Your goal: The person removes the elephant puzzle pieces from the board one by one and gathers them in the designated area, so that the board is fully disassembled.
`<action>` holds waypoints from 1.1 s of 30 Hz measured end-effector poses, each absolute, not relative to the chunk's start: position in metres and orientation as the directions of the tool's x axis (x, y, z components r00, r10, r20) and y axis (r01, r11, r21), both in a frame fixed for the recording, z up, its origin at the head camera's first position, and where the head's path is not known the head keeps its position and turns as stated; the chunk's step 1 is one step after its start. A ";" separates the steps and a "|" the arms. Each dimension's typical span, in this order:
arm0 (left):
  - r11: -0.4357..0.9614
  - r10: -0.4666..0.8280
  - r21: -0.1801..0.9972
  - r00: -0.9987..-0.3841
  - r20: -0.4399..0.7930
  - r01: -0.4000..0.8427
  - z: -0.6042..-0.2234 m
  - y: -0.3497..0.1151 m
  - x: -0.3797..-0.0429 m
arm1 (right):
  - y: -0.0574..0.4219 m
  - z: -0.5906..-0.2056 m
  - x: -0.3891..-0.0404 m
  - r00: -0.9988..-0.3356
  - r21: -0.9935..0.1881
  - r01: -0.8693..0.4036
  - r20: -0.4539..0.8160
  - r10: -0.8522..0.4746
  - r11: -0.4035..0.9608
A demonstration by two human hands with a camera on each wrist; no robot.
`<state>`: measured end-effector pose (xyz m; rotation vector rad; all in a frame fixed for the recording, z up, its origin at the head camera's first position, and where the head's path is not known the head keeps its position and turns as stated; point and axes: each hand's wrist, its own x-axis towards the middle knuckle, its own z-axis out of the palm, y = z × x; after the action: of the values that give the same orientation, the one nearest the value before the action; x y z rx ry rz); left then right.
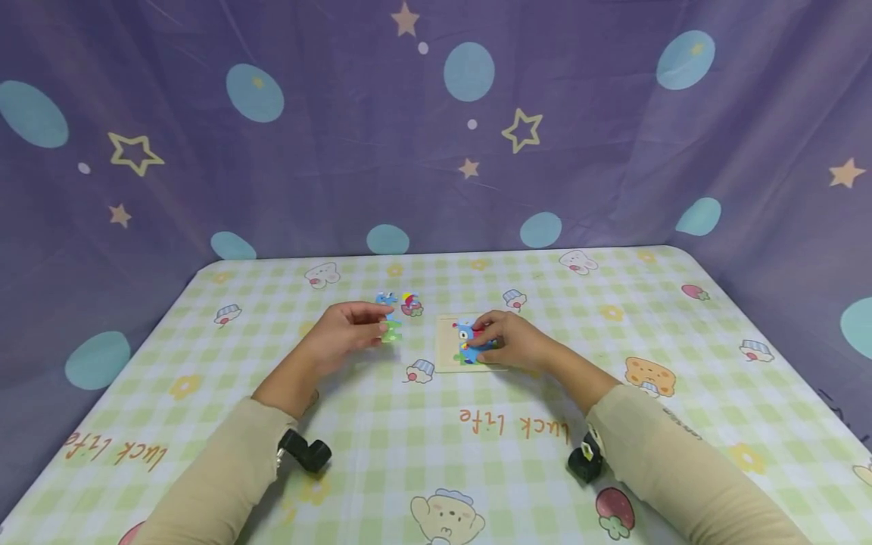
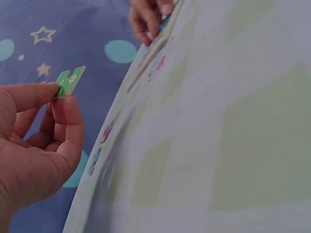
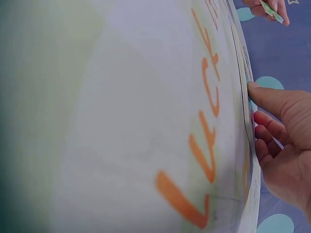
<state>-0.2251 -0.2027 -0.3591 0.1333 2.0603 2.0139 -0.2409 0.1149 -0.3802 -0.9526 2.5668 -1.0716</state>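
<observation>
My left hand (image 1: pixel 344 331) pinches a green puzzle piece (image 2: pixel 70 81) with white flowers and a notched edge between thumb and forefinger, raised above the table. In the head view that piece shows just past the fingertips. My right hand (image 1: pixel 515 338) is at a pale puzzle board (image 1: pixel 446 356), its thumb and fingertips touching the surface. A blue cartoon figure (image 1: pixel 466 334) with a white eye and red and green parts lies in the board, partly hidden under the right fingers. In the right wrist view, the right hand's (image 3: pixel 286 131) thumb and fingers stand apart along the board.
Beyond the left hand lie a blue puzzle piece (image 1: pixel 386 298) and a red, yellow and blue piece (image 1: pixel 409 300), flat on the cloth. A checked green-and-white tablecloth (image 1: pixel 381 454) with printed cartoons covers the table. A purple curtain (image 1: pixel 354 151) hangs behind its far edge.
</observation>
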 end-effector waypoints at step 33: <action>0.084 -0.012 0.986 -0.989 -0.145 -0.145 -0.364 -0.252 -0.281 | 0.114 -0.377 -0.240 -0.763 -0.684 -0.503 0.066 -0.643 0.528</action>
<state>-0.2812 -0.2515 -0.3645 -0.1626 2.2376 2.0552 -0.2402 0.1140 -0.3771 -0.9767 2.5709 -1.0565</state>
